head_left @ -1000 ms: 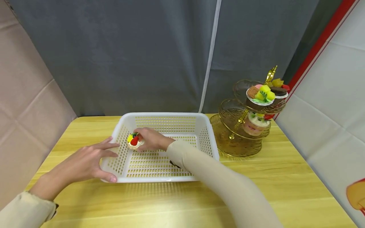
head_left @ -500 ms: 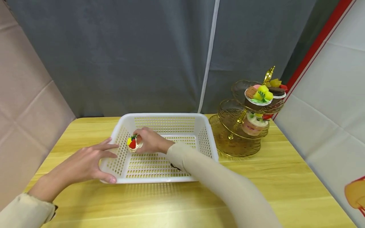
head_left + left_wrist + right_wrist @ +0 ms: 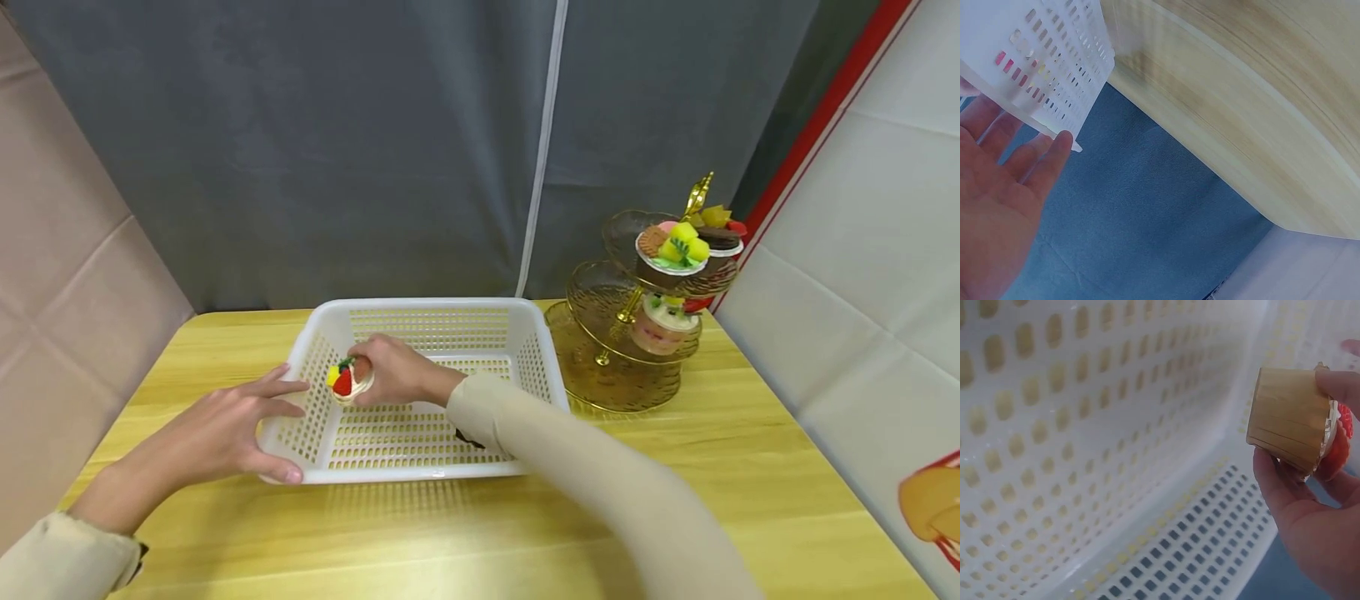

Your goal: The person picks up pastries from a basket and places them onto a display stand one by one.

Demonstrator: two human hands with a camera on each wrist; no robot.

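My right hand point(image 3: 401, 371) grips a fruit-topped cupcake point(image 3: 345, 385) inside the left part of a white plastic basket point(image 3: 442, 475). The cupcake shows cream, a red strawberry piece, yellow fruit and a green leaf. In the right wrist view its pleated gold-brown cup point(image 3: 1291, 415) sits between the thumb and fingers, tilted on its side. At the basket's left end, my left hand point(image 3: 221, 433) rests with spread fingers and thumb against the rim. The left wrist view has those extended fingers point(image 3: 1054, 165) touching the rim from outside.
A gold three-tier stand point(image 3: 615, 392) is just right of the basket. Two cupcakes, one of them with yellow fruit and a biscuit point(image 3: 675, 250), sit on its top tier, and a pink-and-cream dessert point(image 3: 663, 325) is on the middle tier. A grey curtain point(image 3: 337, 167) hangs behind the table point(image 3: 420, 550).
The cupcake has turned slightly in my right hand, baring more of its brown-red topping. My left hand keeps its place at the basket. The head view has shifted a little.
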